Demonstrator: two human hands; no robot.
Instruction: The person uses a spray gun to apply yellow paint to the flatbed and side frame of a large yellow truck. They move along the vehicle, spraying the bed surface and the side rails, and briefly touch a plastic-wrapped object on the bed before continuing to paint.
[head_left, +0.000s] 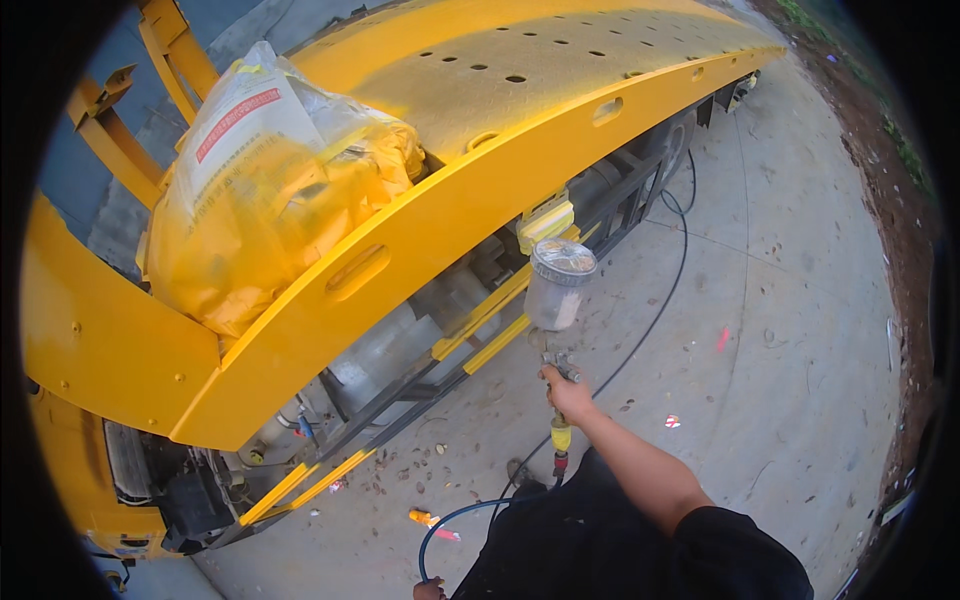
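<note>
My right hand is closed round the handle of a paint spray gun. A translucent cup with a round lid sits on the gun, close to the yellow-edged side frame of a truck. Below the fist, a yellow and red coupling joins the gun to a dark air hose. My left hand shows only in part at the lower edge, its fingers closed round the hose. Left of the gun runs the truck's yellow side beam, with oval slots in it.
A plastic sheet, smeared yellow, wraps a bulky load on the truck bed. Behind the beam lies the perforated deck. The hose trails over the concrete floor, where leaves and scraps lie. Brown soil borders the concrete at right.
</note>
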